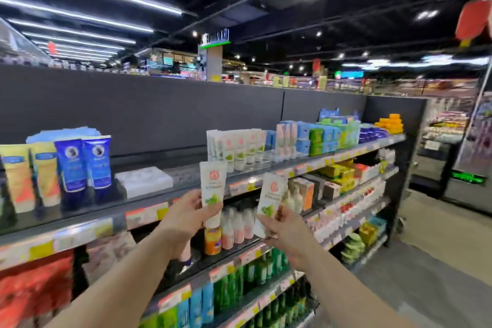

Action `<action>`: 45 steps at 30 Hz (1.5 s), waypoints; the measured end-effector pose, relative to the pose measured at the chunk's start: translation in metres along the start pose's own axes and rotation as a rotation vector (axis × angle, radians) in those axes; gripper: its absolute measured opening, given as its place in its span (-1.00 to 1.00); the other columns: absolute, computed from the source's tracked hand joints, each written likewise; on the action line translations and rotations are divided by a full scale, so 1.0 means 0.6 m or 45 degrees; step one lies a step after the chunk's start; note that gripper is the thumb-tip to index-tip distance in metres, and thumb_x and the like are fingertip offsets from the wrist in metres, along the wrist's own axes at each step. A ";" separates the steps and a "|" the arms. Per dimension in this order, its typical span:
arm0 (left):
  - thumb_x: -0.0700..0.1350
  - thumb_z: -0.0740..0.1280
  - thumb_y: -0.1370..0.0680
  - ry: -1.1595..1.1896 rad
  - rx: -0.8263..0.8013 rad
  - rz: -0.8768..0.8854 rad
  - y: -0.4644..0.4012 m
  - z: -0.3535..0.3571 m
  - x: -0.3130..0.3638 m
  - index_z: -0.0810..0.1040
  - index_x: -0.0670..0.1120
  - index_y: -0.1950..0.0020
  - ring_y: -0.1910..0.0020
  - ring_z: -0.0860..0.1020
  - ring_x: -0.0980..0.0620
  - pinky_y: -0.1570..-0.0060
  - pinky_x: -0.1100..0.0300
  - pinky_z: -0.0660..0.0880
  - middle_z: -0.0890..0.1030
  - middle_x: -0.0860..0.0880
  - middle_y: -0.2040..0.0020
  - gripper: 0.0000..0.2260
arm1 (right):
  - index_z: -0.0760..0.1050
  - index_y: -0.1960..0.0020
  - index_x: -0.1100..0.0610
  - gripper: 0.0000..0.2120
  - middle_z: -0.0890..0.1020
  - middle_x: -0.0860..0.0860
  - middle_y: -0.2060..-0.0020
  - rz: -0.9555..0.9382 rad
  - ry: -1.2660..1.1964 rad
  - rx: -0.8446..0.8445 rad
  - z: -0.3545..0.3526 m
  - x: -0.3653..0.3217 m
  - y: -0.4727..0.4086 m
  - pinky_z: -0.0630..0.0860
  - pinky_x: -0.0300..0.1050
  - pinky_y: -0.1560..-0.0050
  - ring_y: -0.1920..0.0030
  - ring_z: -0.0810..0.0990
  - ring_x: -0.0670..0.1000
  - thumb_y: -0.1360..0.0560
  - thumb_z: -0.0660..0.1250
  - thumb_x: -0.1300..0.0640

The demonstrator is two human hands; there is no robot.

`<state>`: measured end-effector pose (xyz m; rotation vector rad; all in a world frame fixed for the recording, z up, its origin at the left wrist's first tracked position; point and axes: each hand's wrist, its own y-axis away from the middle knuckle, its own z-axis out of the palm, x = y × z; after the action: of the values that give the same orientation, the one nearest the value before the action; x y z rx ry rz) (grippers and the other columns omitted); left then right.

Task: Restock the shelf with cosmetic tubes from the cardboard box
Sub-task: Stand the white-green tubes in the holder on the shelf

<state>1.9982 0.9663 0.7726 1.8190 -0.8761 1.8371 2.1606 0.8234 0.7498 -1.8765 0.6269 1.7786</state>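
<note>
Our left hand [190,217] grips one white cosmetic tube [213,189] by its lower end, fingers curled round it, and holds it close to upright with the flat crimped end up and the cap down. Our right hand [283,229] pinches a second white tube [270,198] the same way, its top leaning a little to the right. Both tubes hang in front of the edge of the top shelf [149,210], just short of it. Beyond them, up and slightly right, stands the row of matching white tubes [237,148] on that shelf, also cap down, so our tubes already share their long axis. To the left of that row we see a bare stretch of shelf, and the left hand looks nearer to it. We judge the coming move is a short reach up and forward. We cannot see the cardboard box
</note>
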 end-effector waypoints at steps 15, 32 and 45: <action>-0.14 0.44 -0.49 -0.208 0.103 0.077 -0.360 0.037 0.002 0.58 0.13 -0.02 0.07 0.66 0.19 -0.02 0.13 0.60 0.70 0.20 0.07 -0.81 | 0.53 0.09 -0.01 -0.91 0.63 -0.12 0.27 -0.176 0.352 0.139 -0.071 -0.045 -0.433 0.46 -0.24 0.28 0.22 0.59 -0.10 -0.48 0.44 0.05; -0.13 0.43 -0.46 -0.221 0.695 -0.033 -0.398 0.190 -0.017 0.56 0.05 -0.13 -0.02 0.66 0.11 -0.02 0.12 0.58 0.70 0.13 -0.01 -0.73 | 0.41 -0.15 0.01 -0.78 0.50 -0.20 0.04 -0.503 0.579 -0.669 -0.112 -0.046 -0.639 0.43 -0.44 0.13 -0.02 0.49 -0.18 -0.54 0.35 0.09; -0.10 0.41 -0.48 -0.251 0.868 -0.077 -0.382 0.235 -0.011 0.56 0.06 -0.16 -0.05 0.65 0.10 -0.12 0.00 0.57 0.69 0.13 -0.04 -0.74 | 0.38 0.06 -0.13 -0.79 0.50 -0.34 0.09 -0.535 0.436 -0.649 -0.116 -0.021 -0.646 0.50 -0.21 -0.08 -0.08 0.52 -0.17 -0.49 0.41 0.06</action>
<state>2.2574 1.0363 0.7930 2.4208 -0.2419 2.1023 2.4553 1.0830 0.7770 -2.4557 -0.1421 1.4351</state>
